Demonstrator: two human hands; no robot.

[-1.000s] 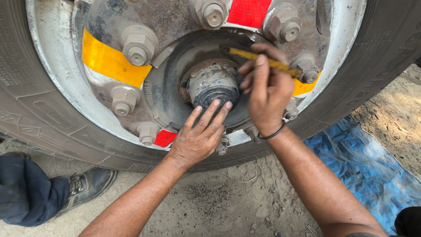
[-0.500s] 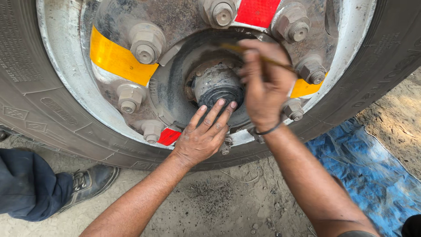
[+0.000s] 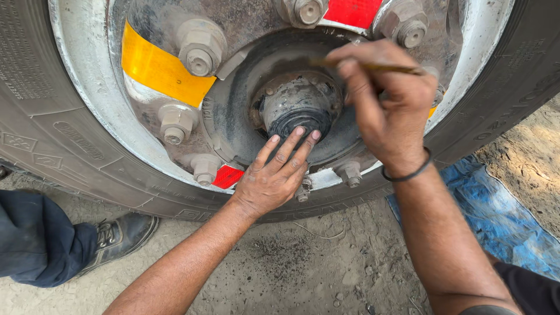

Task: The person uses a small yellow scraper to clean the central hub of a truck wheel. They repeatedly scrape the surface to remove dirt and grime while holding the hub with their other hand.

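A large truck wheel [image 3: 87,134] fills the upper part of the frame, its dusty metal rim studded with big lug nuts [image 3: 200,51] and marked with yellow [image 3: 157,69] and red reflective strips [image 3: 227,176]. At the centre of the frame sits the dark, greasy hub [image 3: 297,108], recessed in the rim.

The left hand [image 3: 274,178] reaches up from the lower middle, fingers spread apart and flat, with the fingertips [image 3: 298,132] touching the lower edge of the hub; it grips nothing. The right hand [image 3: 388,108] comes in from the lower right, a dark band around its wrist, and is closed around a thin yellowish stick-like tool [image 3: 379,68] that lies almost level just above and to the right of the hub. Whether the tool's tip touches the hub I cannot tell.

At the lower left, a dark trouser leg and a black shoe [image 3: 119,236] stand on the sandy ground [image 3: 303,262]. A blue sheet [image 3: 496,216] lies on the ground at the right.
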